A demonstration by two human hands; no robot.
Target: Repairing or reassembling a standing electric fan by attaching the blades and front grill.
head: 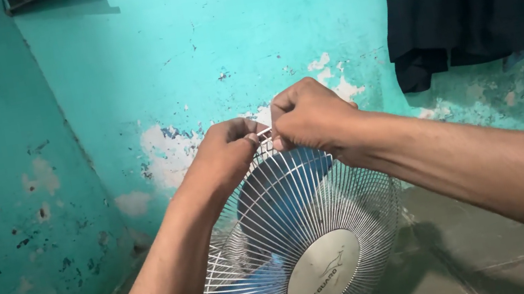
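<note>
At far rim of white wire fan guard (305, 232): left hand (227, 151) and right hand (310, 117) both pinching it, fingers curled tight. Probably risking bent wires or nipped fingertips, pulling hard against blue blades (285, 200).

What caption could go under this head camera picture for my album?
Left hand and right hand pinch the top rim of a white wire fan guard over blue blades, before a peeling turquoise wall.

White wire fan grille (359, 216), blue blades (285, 200), turquoise wall (220, 26).
</note>
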